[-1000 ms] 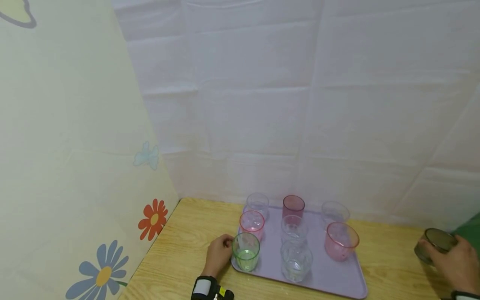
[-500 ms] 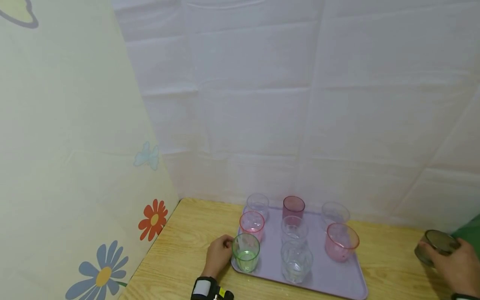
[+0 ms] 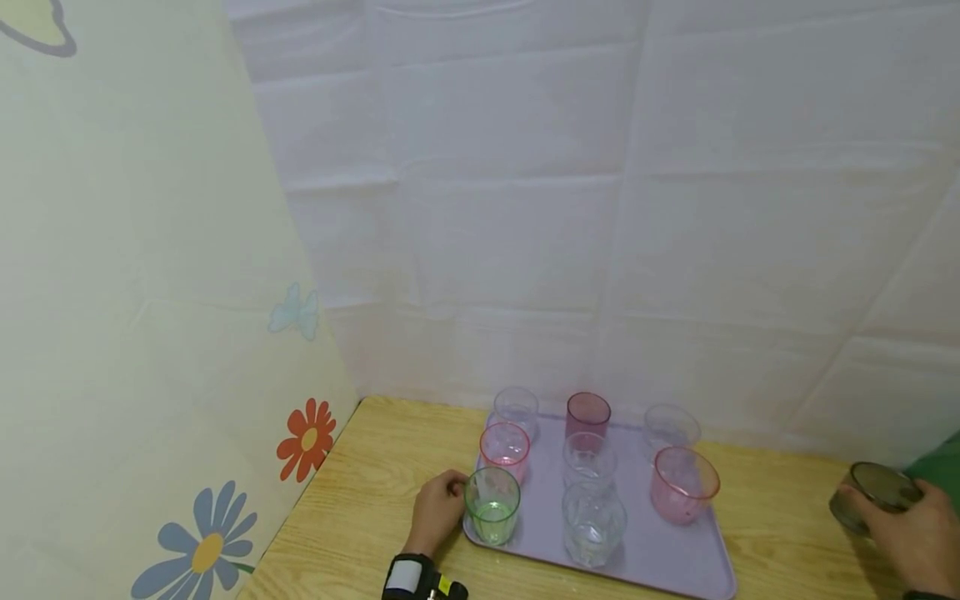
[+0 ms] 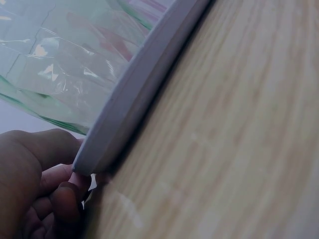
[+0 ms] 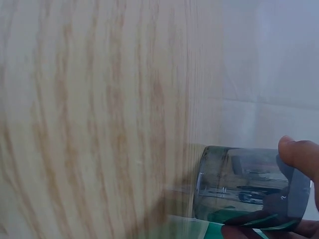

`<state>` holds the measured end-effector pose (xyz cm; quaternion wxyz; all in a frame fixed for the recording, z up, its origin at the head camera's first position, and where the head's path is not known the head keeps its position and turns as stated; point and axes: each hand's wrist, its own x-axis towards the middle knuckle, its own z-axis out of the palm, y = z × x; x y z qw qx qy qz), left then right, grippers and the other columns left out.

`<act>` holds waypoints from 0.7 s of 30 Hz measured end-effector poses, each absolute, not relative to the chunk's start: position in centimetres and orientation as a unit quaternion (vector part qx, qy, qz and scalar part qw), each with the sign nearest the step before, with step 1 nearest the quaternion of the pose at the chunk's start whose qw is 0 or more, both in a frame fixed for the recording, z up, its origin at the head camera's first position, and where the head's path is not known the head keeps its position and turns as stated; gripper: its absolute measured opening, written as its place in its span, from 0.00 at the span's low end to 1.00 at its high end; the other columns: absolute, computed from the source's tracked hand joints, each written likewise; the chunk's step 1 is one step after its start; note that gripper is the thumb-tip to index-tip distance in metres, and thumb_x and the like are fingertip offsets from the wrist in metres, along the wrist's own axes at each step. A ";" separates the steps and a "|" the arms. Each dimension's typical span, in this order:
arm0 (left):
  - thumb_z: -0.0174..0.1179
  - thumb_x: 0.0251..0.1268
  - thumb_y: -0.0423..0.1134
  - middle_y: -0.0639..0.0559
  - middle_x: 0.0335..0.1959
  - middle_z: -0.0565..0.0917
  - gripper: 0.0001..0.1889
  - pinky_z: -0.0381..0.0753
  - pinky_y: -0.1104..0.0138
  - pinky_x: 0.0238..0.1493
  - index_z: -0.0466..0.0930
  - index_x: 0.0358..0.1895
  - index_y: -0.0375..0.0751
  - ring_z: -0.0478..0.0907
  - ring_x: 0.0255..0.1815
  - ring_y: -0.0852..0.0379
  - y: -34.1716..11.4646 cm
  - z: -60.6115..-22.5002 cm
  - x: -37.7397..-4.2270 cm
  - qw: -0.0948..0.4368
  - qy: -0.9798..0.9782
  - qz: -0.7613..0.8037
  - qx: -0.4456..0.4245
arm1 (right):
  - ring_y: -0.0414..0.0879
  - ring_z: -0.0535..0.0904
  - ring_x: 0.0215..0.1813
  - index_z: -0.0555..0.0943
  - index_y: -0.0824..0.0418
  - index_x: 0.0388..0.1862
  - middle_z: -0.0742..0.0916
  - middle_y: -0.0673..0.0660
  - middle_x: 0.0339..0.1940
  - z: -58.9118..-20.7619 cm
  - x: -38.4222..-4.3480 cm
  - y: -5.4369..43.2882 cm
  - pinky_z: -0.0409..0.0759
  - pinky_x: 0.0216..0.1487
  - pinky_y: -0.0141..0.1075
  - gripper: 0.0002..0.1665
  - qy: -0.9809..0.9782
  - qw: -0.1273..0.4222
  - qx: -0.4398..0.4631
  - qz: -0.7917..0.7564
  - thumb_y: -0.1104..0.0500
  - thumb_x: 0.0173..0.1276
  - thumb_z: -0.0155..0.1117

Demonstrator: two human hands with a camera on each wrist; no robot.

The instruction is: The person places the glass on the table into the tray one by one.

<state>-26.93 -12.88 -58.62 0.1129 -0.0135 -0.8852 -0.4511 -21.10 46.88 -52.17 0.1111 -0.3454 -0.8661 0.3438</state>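
Note:
A lilac tray (image 3: 652,558) bears several tumblers. My left hand (image 3: 437,510) grips the tray's left edge beside a green glass (image 3: 492,527). Its curled fingers (image 4: 69,201) lie at the rim (image 4: 119,107) in the left wrist view, with the thumb side near the glass's base. On the right, off the tray, my right hand (image 3: 918,533) holds a smoky grey glass (image 3: 847,510) from the side. In the right wrist view the thumb (image 5: 299,154) lies along one side of that glass (image 5: 234,184), near its rim, and fingers wrap the opposite side.
Behind the green glass stands a pink-rimmed glass (image 3: 504,460). Two clear tumblers, the nearer one (image 3: 592,533) at the front, fill the tray's middle; a wide pink glass (image 3: 678,496) stands right. White cloth (image 3: 487,233) hangs behind the wooden table (image 3: 360,492).
My right hand, with the grey glass, has shifted very slightly toward me. The left hand and the tray stay in place.

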 end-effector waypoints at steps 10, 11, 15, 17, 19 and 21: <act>0.65 0.57 0.30 0.58 0.26 0.81 0.07 0.70 0.71 0.30 0.89 0.37 0.42 0.72 0.26 0.65 -12.9 -58.6 -26.9 0.124 -0.882 -0.454 -0.020 | 0.82 0.58 0.77 0.42 0.79 0.84 0.54 0.83 0.83 -52.3 -21.1 46.4 0.64 0.76 0.70 0.67 -0.868 0.115 -0.359 0.322 0.29 0.74 0.56; 0.65 0.57 0.30 0.58 0.26 0.81 0.07 0.70 0.71 0.30 0.89 0.37 0.42 0.72 0.27 0.65 -12.9 -58.5 -26.8 0.126 -0.882 -0.454 -0.023 | 0.82 0.60 0.76 0.43 0.79 0.83 0.56 0.84 0.82 -52.3 -21.1 46.4 0.65 0.74 0.70 0.68 -0.870 0.113 -0.358 0.318 0.28 0.74 0.57; 0.65 0.57 0.30 0.57 0.26 0.81 0.07 0.70 0.71 0.30 0.89 0.37 0.42 0.72 0.27 0.65 -12.9 -58.4 -26.7 0.124 -0.881 -0.455 -0.022 | 0.83 0.69 0.66 0.50 0.80 0.81 0.66 0.88 0.74 -52.5 -21.2 46.4 0.73 0.64 0.71 0.66 -0.881 0.118 -0.345 0.302 0.29 0.72 0.61; 0.65 0.57 0.30 0.56 0.26 0.82 0.07 0.70 0.71 0.29 0.89 0.37 0.42 0.72 0.27 0.65 -12.9 -58.5 -26.8 0.126 -0.882 -0.454 -0.023 | 0.84 0.69 0.64 0.50 0.80 0.81 0.66 0.88 0.73 -52.6 -21.1 46.3 0.73 0.63 0.71 0.66 -0.885 0.114 -0.341 0.297 0.29 0.72 0.61; 0.64 0.58 0.30 0.57 0.26 0.81 0.07 0.70 0.71 0.29 0.90 0.37 0.42 0.72 0.26 0.65 -12.9 -58.6 -26.8 0.125 -0.882 -0.454 -0.021 | 0.84 0.68 0.66 0.47 0.79 0.82 0.63 0.87 0.76 -52.7 -21.1 46.2 0.71 0.65 0.71 0.68 -0.885 0.107 -0.343 0.296 0.28 0.72 0.60; 0.64 0.58 0.30 0.57 0.26 0.81 0.07 0.70 0.71 0.29 0.89 0.37 0.42 0.72 0.26 0.65 -12.9 -58.7 -26.8 0.122 -0.882 -0.455 -0.021 | 0.85 0.65 0.68 0.43 0.78 0.83 0.59 0.86 0.79 -52.8 -21.1 46.0 0.69 0.68 0.72 0.69 -0.884 0.096 -0.346 0.299 0.26 0.72 0.58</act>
